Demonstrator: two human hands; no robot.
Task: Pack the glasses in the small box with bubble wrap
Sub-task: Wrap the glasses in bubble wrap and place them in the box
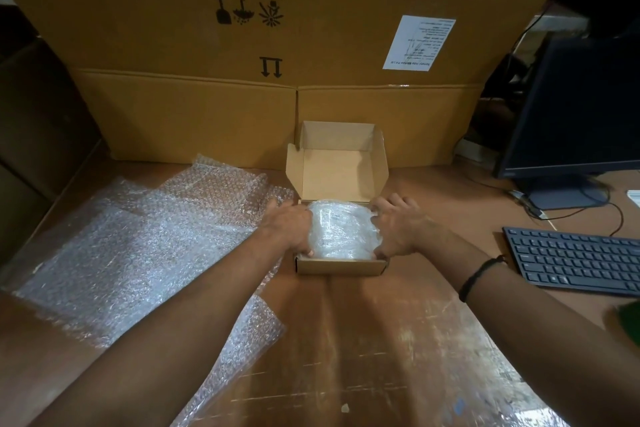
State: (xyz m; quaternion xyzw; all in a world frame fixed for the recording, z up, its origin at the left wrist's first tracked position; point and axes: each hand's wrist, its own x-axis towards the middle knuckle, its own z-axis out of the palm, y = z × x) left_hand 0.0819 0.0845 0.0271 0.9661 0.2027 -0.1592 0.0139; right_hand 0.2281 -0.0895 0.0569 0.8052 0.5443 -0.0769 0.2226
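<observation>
A small brown cardboard box stands open at the middle of the wooden table, its lid tipped back. Inside it lies a bundle of bubble wrap; whatever it wraps is hidden by the plastic. My left hand holds the bundle's left side, thumb at the box's front corner. My right hand grips its right side, fingers curled over the top edge. Both hands reach down into the box.
Loose bubble wrap sheets spread over the table's left half and under my left forearm. Large cardboard cartons wall off the back. A dark monitor and a black keyboard with cables lie to the right.
</observation>
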